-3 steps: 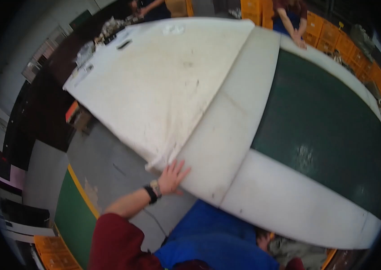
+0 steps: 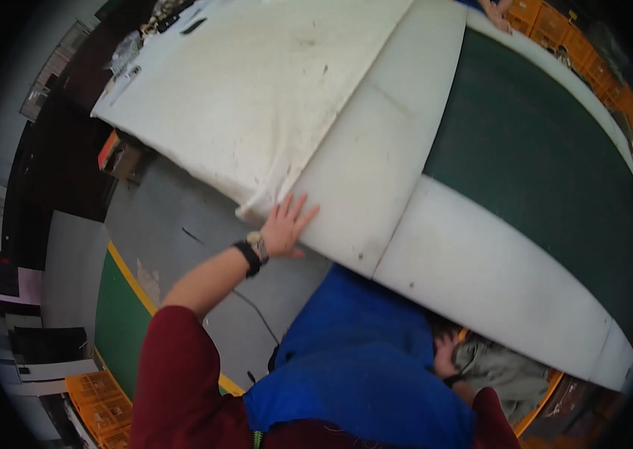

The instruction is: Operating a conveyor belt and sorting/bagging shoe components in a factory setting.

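My left hand lies with spread fingers on the near edge of a white tabletop, beside the gathered corner of a cream cloth. It holds nothing. Below the table edge, to the right of my blue apron, is my right hand. It is next to a heap of grey-green fabric in an orange crate. Shadow and the small view of its fingers hide whether it grips anything.
A dark green mat is set among the white boards. At the far side another person's hands rest near the table edge. Orange crates stand behind at right and at lower left. A cardboard box sits under the table's left side.
The view has tilted downward, so the table sits higher in the picture. More of my right hand and wrist shows. My left hand keeps its place on the table edge.
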The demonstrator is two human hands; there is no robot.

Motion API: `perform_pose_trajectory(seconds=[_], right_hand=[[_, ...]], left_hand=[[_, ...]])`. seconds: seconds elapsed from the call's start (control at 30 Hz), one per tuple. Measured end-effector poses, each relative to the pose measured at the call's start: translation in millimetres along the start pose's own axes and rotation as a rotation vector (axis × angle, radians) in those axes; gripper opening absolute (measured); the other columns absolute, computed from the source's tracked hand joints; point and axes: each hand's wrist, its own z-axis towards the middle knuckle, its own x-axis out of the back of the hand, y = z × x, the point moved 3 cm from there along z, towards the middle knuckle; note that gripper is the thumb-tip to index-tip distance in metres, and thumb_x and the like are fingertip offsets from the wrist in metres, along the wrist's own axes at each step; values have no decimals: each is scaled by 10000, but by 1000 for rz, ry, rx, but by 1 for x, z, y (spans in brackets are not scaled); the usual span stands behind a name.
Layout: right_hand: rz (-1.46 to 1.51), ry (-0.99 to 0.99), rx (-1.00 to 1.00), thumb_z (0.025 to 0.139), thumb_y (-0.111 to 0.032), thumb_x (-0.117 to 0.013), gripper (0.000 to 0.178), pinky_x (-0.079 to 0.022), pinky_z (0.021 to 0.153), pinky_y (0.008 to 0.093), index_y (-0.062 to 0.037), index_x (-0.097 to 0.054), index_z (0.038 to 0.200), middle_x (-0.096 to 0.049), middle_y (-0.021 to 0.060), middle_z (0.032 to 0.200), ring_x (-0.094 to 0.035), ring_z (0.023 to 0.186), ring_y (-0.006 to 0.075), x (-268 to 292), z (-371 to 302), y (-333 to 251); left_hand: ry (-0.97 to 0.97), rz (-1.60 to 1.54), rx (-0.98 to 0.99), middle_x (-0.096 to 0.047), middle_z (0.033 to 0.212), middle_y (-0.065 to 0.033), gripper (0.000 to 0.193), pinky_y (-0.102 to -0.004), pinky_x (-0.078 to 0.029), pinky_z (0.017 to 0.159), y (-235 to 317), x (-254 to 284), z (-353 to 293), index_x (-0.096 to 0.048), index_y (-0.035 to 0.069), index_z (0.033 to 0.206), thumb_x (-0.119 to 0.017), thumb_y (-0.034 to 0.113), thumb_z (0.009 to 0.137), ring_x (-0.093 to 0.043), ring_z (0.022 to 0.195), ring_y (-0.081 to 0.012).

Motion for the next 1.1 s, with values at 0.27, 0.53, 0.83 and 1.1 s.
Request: perform_pose_trajectory(seconds=[0.27,0.53,0.83,1.1], right_hand=[[57,1,-85,612,-78,-626,183,-252,949,555,-30,-590,785,-524,153,939,-370,1087,409,23,22,-23],[-48,32,-77,645,-102,-616,142,-336,919,455,-25,-600,764,-554,148,863,-406,1046,375,16,20,-13],[42,92,-56,677,-171,-587,144,-256,946,538,-34,-586,719,-552,133,821,-426,1014,349,11,16,-7],[13,110,-59,654,-202,-586,137,-208,951,590,-78,-596,711,-554,87,787,-450,999,304,6,16,-3]], left_hand=[[-19,59,60,-101,1448,-166,1089,-488,-289,998,3,-4,0,-84,207,1416,-770,401,593,-175,1305,-399],[-31,-67,71,-42,1463,-146,1013,-517,-219,1020,-5,-13,1,-80,268,1415,-732,395,650,-98,1326,-394],[-145,-423,160,-38,1467,-158,897,-502,-82,1063,-10,3,9,-174,246,1410,-664,469,693,-3,1346,-365],[197,-1476,302,-373,1354,-174,676,-369,-190,1065,-28,30,37,-361,54,1329,-595,399,798,-273,1299,-289]])
